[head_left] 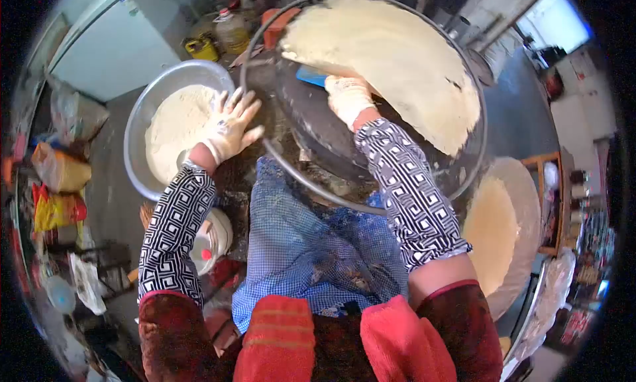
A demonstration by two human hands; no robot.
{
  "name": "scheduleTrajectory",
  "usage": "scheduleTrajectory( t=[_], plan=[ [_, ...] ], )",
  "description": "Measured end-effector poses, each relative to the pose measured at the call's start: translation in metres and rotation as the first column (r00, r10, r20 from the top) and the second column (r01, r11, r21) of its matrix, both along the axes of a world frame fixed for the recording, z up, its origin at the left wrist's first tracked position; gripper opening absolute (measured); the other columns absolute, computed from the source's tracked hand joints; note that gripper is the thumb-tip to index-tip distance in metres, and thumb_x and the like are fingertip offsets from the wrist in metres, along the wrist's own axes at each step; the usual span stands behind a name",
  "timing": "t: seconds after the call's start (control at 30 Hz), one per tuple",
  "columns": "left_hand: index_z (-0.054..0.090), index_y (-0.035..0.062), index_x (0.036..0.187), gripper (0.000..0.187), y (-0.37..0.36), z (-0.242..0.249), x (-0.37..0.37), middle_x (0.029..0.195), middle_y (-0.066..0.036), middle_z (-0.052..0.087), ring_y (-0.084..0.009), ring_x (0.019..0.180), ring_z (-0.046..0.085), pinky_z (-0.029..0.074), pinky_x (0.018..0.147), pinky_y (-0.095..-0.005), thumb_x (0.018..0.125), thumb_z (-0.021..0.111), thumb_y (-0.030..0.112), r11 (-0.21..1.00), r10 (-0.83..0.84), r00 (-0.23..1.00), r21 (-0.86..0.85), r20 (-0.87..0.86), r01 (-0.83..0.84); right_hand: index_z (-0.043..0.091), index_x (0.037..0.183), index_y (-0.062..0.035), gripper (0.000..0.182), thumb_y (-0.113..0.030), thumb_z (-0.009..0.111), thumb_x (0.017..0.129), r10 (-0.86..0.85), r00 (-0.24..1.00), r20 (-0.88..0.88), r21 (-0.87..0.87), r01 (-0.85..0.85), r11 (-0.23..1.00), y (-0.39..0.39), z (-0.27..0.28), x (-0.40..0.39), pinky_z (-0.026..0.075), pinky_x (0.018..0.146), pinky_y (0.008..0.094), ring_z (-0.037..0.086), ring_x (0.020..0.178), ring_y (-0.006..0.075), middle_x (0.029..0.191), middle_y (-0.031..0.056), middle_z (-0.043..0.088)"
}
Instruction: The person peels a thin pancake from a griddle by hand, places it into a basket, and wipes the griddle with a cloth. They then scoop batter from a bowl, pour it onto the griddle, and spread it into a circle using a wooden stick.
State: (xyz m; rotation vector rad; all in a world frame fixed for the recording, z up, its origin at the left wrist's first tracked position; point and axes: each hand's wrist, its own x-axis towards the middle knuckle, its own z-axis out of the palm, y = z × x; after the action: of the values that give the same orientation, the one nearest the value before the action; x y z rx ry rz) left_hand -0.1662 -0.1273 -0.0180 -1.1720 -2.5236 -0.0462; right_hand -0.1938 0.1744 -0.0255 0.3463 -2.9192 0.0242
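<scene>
My right hand (pixel 349 98), in a white glove, grips a blue scraper (pixel 310 76) at the edge of a large thin pancake (pixel 391 44). The pale pancake covers the far and right part of a round dark griddle (pixel 315 124); the near left part of the griddle is bare. A metal ring (pixel 301 178) surrounds the griddle. My left hand (pixel 232 125), also gloved, has its fingers spread between the ring and a wide metal basin (pixel 136 173). Inside the basin lies a pale floury mass (pixel 175 120). Most of the scraper's handle is hidden by my right hand.
At my lower right, a round pale flatbread (pixel 491 233) rests on a broad round tray (pixel 527 249). A white bucket (pixel 224 233) stands below the basin. Plastic jugs (pixel 231 32) sit behind, near a white cabinet (pixel 112 51). Bags (pixel 59 167) line the left side.
</scene>
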Motion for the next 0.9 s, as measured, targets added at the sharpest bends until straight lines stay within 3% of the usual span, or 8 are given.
scheduleTrajectory(
  t=[0.1, 0.17, 0.23, 0.33, 0.57, 0.67, 0.7, 0.9],
  plan=[
    [0.055, -0.0004, 0.114, 0.045, 0.016, -0.029, 0.009, 0.126, -0.023, 0.049, -0.0379, 0.129, 0.038, 0.021, 0.113, -0.0516, 0.081, 0.058, 0.03, 0.943, -0.133, 0.98, -0.285, 0.148, 0.171, 0.069, 0.081, -0.0021, 0.019, -0.007, 0.051, 0.077, 0.066, 0.995, -0.072, -0.13, -0.075, 0.989, -0.006, 0.019, 0.01, 0.053, 0.057, 0.0452, 0.068, 0.068, 0.0338, 0.072, 0.0205, 0.067],
    [0.056, 0.0011, 0.106, 0.041, 0.055, -0.031, 0.06, 0.111, -0.02, 0.054, -0.0369, 0.118, 0.046, 0.024, 0.111, -0.052, 0.078, 0.059, 0.031, 0.971, -0.19, 0.962, -0.106, 0.194, 0.213, 0.07, 0.072, -0.0021, 0.019, -0.01, 0.052, 0.076, 0.008, 1.0, 0.009, -0.156, -0.006, 0.988, -0.006, 0.036, 0.026, 0.054, 0.06, 0.0448, 0.068, 0.066, 0.0321, 0.07, 0.0227, 0.065],
    [0.055, 0.0038, 0.108, 0.039, 0.093, -0.036, 0.113, 0.115, -0.018, 0.053, -0.0362, 0.118, 0.045, 0.029, 0.107, -0.0524, 0.079, 0.058, 0.029, 0.977, -0.04, 0.972, -0.197, 0.231, 0.087, 0.068, 0.066, -0.0014, 0.019, -0.011, 0.053, 0.072, -0.032, 0.987, -0.155, -0.208, -0.001, 0.978, -0.007, 0.028, 0.022, 0.054, 0.061, 0.0468, 0.067, 0.064, 0.0319, 0.065, 0.0226, 0.064],
    [0.053, -0.0001, 0.109, 0.044, 0.164, -0.047, 0.168, 0.108, -0.022, 0.055, -0.0402, 0.108, 0.049, 0.032, 0.102, -0.0526, 0.079, 0.062, 0.03, 0.928, 0.276, 0.824, -0.362, 0.495, -0.093, 0.072, 0.072, -0.0028, 0.016, -0.01, 0.058, 0.071, -0.065, 0.996, -0.061, -0.085, 0.06, 0.995, -0.02, 0.006, -0.012, 0.053, 0.057, 0.0473, 0.068, 0.068, 0.0279, 0.07, 0.0172, 0.068],
    [0.053, 0.0002, 0.115, 0.04, 0.134, -0.046, 0.259, 0.11, -0.024, 0.055, -0.0404, 0.102, 0.053, 0.039, 0.094, -0.0503, 0.086, 0.059, 0.026, 0.893, -0.415, 0.711, 0.406, 0.568, 0.196, 0.065, 0.059, -0.0008, 0.018, -0.013, 0.055, 0.068, -0.057, 0.99, -0.128, -0.1, 0.045, 0.994, -0.024, 0.024, -0.01, 0.046, 0.046, 0.0454, 0.063, 0.056, 0.0276, 0.06, 0.0193, 0.063],
    [0.053, 0.0004, 0.118, 0.038, 0.116, -0.084, 0.25, 0.111, -0.024, 0.055, -0.0405, 0.099, 0.054, 0.041, 0.09, -0.0493, 0.089, 0.057, 0.025, 0.944, -0.124, 0.754, 0.312, 0.645, -0.112, 0.069, 0.065, -0.005, 0.018, -0.012, 0.054, 0.072, -0.053, 0.978, -0.2, -0.117, 0.029, 0.993, -0.014, 0.026, -0.013, 0.053, 0.056, 0.0431, 0.067, 0.063, 0.0306, 0.066, 0.0195, 0.066],
    [0.054, -0.0012, 0.116, 0.04, 0.11, -0.095, 0.239, 0.112, -0.025, 0.055, -0.0402, 0.101, 0.054, 0.042, 0.09, -0.0489, 0.088, 0.058, 0.027, 0.95, -0.088, 0.61, 0.251, 0.787, -0.188, 0.069, 0.067, -0.0047, 0.018, -0.012, 0.053, 0.073, -0.038, 0.99, -0.134, -0.161, 0.016, 0.987, -0.01, 0.025, -0.021, 0.054, 0.06, 0.0442, 0.068, 0.066, 0.0309, 0.069, 0.02, 0.067],
    [0.057, 0.0015, 0.118, 0.043, 0.128, -0.106, 0.23, 0.117, -0.022, 0.056, -0.0384, 0.112, 0.051, 0.039, 0.097, -0.0466, 0.091, 0.052, 0.034, 0.974, -0.008, 0.442, 0.108, 0.897, -0.202, 0.064, 0.095, -0.0039, 0.023, -0.012, 0.045, 0.084, -0.073, 0.997, -0.034, 0.019, 0.074, 0.997, 0.0, 0.025, -0.039, 0.053, 0.069, 0.0439, 0.069, 0.081, 0.0301, 0.086, 0.0175, 0.07]
  ],
)
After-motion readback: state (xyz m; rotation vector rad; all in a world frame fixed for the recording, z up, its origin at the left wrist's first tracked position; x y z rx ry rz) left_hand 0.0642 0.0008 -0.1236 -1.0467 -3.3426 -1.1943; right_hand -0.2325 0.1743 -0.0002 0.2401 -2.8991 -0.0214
